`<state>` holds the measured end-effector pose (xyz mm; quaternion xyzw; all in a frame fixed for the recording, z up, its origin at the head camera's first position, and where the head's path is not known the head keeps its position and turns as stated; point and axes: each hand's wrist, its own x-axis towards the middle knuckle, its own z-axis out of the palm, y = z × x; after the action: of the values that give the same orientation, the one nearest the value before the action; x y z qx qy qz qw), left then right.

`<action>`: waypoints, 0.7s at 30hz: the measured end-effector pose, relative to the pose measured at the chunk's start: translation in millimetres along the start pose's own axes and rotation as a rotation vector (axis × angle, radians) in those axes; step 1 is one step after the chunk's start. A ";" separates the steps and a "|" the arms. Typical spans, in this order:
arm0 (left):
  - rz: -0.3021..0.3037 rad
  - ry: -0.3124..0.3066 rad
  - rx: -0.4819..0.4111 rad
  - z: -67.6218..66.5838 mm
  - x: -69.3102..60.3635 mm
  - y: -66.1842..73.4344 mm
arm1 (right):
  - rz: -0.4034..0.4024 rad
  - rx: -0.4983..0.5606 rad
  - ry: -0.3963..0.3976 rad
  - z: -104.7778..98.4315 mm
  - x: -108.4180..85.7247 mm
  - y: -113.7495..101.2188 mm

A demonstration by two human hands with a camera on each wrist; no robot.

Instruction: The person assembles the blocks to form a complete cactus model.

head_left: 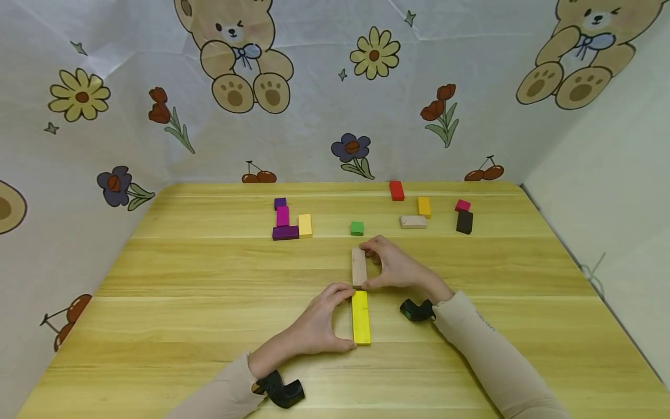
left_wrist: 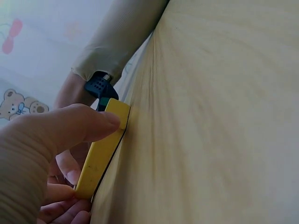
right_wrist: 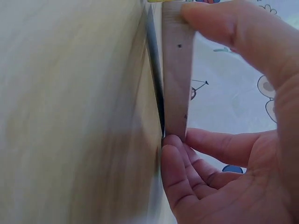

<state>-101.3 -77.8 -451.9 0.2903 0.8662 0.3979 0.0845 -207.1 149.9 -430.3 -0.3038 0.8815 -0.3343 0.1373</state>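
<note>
My left hand (head_left: pixel 321 323) grips a long yellow block (head_left: pixel 361 319) by its two ends, thumb at the near end and fingers at the far end. Just beyond it, a plain wooden block (head_left: pixel 358 267) is pinched end to end by my right hand (head_left: pixel 395 265). The two blocks lie almost in line on the table, their facing ends close together. In the left wrist view the thumb presses one end of the yellow block (left_wrist: pixel 100 154). The right wrist view has the wooden block (right_wrist: pixel 177 74) between thumb and fingertips, with a dark gap or shadow along its table side.
Beyond the hands stands a small green block (head_left: pixel 357 228). Purple (head_left: pixel 285 233), magenta (head_left: pixel 282 216) and pale yellow (head_left: pixel 305 226) blocks cluster left of it. To the right lie red (head_left: pixel 396 191), orange (head_left: pixel 424 207), plain wooden (head_left: pixel 413 222), pink (head_left: pixel 463 205) and black (head_left: pixel 464 222) blocks.
</note>
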 end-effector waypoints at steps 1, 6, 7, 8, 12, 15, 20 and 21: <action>0.002 0.000 -0.001 0.1 0.0 0.0 | 0.000 -0.006 -0.003 0.3 -0.1 -0.3; 0.005 0.001 -0.011 0.6 0.5 -0.7 | -0.003 -0.029 -0.022 0.5 -0.7 -0.2; 0.005 0.000 -0.010 0.7 0.5 -0.8 | -0.002 -0.027 -0.024 0.5 -0.7 -0.1; 0.005 0.000 -0.009 0.7 0.5 -0.9 | -0.001 -0.025 -0.025 0.4 -0.7 0.1; 0.006 0.001 -0.012 1.3 0.5 -1.5 | 0.006 -0.021 -0.020 0.9 -0.5 1.3; 0.010 0.004 -0.011 1.8 0.1 -2.1 | 0.007 -0.026 -0.013 2.1 -0.4 1.7; 0.001 0.008 -0.008 2.3 -0.2 -2.6 | 0.003 -0.032 0.001 4.0 -0.2 0.9; 0.000 0.009 -0.006 2.1 -0.3 -2.4 | 0.003 -0.032 0.002 4.2 -0.2 0.7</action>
<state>-101.3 -77.9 -455.1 0.2882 0.8653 0.4019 0.0815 -205.4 148.3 -433.8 -0.3041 0.8874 -0.3202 0.1320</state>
